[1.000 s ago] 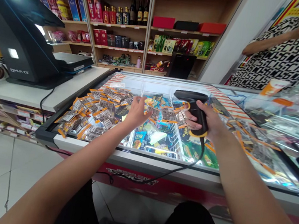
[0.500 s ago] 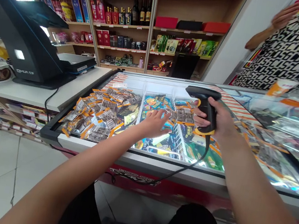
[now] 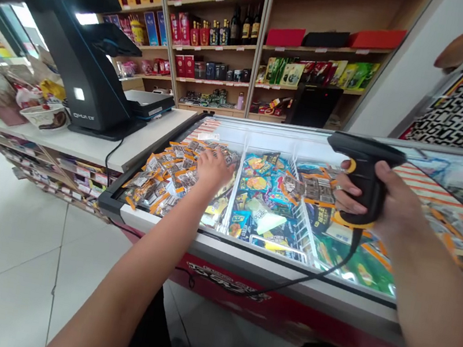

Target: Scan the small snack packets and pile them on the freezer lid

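Head camera: my left hand [image 3: 212, 171] spreads its fingers over the heap of packets [image 3: 170, 171] at left; whether they touch, I cannot tell. They are crinkled, clear plastic with orange edges, lying on the glass-topped freezer [image 3: 227, 255]. At right, my right hand [image 3: 397, 206] wraps the scanner [image 3: 372, 187], black plastic with yellow trim and a drooping cable [image 3: 354, 243].

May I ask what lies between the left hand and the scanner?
From the left hand to the scanner, the head view shows blue packets, white dividers and orange-edged packets.
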